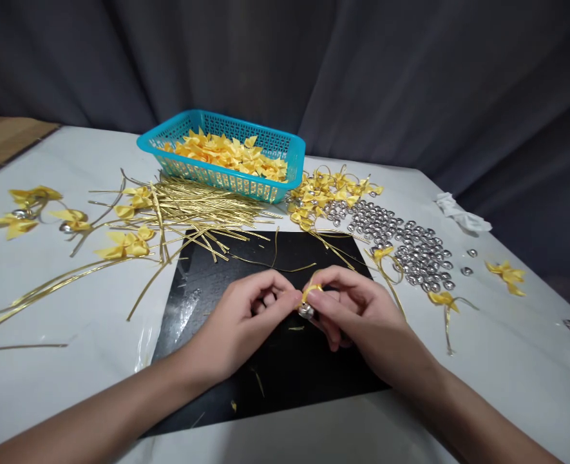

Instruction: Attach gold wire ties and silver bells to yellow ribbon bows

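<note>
The left hand [260,316] and right hand [355,306] meet above a black mat [207,380], thumb and forefinger of each pinching a small yellow ribbon [312,292], with a silver bell [306,312] just beneath it between the fingertips. Beyond the mat, gold ties [202,205] lie strewn in front of a blue basket [296,161] that holds yellow bows [231,153]. To its right, a heap of bows with ties [318,193] sits beside many loose bells [420,251] on the white table [531,367]
</note>
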Demonstrator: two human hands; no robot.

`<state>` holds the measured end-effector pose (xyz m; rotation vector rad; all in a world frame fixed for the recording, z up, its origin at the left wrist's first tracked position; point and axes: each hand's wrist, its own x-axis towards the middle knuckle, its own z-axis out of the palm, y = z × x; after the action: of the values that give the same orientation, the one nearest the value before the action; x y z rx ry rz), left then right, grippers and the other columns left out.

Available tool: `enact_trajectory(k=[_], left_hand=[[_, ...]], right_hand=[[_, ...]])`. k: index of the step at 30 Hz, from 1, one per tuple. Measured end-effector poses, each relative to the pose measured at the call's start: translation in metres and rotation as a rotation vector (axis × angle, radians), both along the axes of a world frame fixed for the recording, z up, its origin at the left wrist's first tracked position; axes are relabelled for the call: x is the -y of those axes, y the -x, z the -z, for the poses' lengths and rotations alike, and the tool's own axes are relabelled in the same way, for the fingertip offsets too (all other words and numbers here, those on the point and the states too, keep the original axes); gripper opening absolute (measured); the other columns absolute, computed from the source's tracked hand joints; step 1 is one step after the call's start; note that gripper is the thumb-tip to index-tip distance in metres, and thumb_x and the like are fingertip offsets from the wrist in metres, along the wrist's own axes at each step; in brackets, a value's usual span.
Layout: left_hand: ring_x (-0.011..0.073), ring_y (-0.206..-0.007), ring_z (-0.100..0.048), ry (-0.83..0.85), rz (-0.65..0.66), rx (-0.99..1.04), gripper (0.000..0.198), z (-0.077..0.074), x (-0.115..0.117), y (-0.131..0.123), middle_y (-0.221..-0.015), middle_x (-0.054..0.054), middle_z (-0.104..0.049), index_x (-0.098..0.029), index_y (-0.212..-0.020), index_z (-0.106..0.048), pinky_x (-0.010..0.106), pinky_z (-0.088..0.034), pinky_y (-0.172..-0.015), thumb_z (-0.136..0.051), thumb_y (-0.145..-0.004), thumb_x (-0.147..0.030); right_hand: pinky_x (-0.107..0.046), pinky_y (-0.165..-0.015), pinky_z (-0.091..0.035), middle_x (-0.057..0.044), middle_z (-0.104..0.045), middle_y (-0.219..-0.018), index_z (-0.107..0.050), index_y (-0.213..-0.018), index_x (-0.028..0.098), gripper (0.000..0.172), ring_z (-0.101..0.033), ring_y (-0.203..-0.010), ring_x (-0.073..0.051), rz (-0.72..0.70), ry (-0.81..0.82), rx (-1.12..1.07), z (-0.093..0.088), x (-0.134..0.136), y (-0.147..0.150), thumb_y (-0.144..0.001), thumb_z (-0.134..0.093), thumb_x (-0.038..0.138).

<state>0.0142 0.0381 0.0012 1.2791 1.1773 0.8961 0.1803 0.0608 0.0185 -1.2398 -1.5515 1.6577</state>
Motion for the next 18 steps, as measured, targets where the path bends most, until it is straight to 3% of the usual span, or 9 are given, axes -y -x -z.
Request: enact_trajectory(k=[3,6,8,11,14,18], left_hand=[[0.0087,-0.055,-0.040,0.016,-0.169,0.027,0.023,0.000,0.000,0.000,-0.060,-0.005,-0.044,-0.017,-0.071,-0.053,0.019,-0.032,-0.051,-0.058,-0.081,-0.037],[0.0084,-0.054,-0.044,0.058,-0.053,0.080,0.031,-0.003,-0.001,0.000,-0.056,-0.004,-0.049,-0.016,-0.063,-0.055,0.018,-0.036,-0.052,-0.053,-0.084,-0.038],[0.0087,-0.058,-0.050,0.088,0.038,0.162,0.027,-0.004,-0.001,0.001,-0.059,-0.002,-0.056,-0.015,-0.068,-0.060,0.017,-0.039,-0.056,-0.052,-0.085,-0.034],[0.0084,-0.064,-0.055,0.137,0.024,0.256,0.015,-0.004,-0.003,0.001,-0.067,-0.001,-0.062,-0.015,-0.076,-0.063,0.016,-0.042,-0.061,-0.059,-0.082,-0.028],[0.0084,-0.066,-0.058,0.174,-0.009,0.288,0.011,-0.002,-0.005,0.002,-0.071,0.000,-0.065,-0.014,-0.078,-0.064,0.016,-0.044,-0.062,-0.064,-0.078,-0.025],[0.0081,-0.063,-0.058,0.201,-0.042,0.304,0.013,0.000,-0.008,0.004,-0.066,-0.001,-0.064,-0.013,-0.079,-0.064,0.016,-0.044,-0.061,-0.066,-0.076,-0.026]], right_hand=[[-0.018,-0.040,-0.037,0.003,-0.051,-0.058,-0.055,-0.076,0.018,0.015,-0.045,-0.046,-0.007,0.112,-0.295,0.116,0.002,0.002,0.000,-0.078,-0.065,0.030],[-0.020,-0.050,-0.042,-0.001,-0.058,-0.073,-0.059,-0.075,0.018,0.006,-0.050,-0.057,-0.008,0.064,-0.734,0.215,0.006,0.005,-0.002,-0.078,-0.064,0.017],[-0.020,-0.051,-0.042,-0.001,-0.060,-0.078,-0.062,-0.081,0.019,0.006,-0.050,-0.056,-0.008,-0.042,-0.853,0.252,0.009,0.006,-0.004,-0.080,-0.062,0.013],[-0.021,-0.048,-0.040,-0.003,-0.059,-0.082,-0.063,-0.088,0.019,0.010,-0.044,-0.049,-0.006,-0.104,-0.833,0.253,0.012,0.006,-0.004,-0.082,-0.059,0.013],[-0.021,-0.047,-0.039,-0.002,-0.055,-0.074,-0.064,-0.087,0.017,0.009,-0.044,-0.050,-0.007,-0.096,-0.778,0.202,0.011,0.005,-0.001,-0.081,-0.059,0.013],[-0.019,-0.044,-0.037,-0.001,-0.054,-0.078,-0.058,-0.083,0.017,0.006,-0.044,-0.051,-0.005,-0.004,-0.494,0.102,0.007,0.004,0.001,-0.080,-0.061,0.020]])
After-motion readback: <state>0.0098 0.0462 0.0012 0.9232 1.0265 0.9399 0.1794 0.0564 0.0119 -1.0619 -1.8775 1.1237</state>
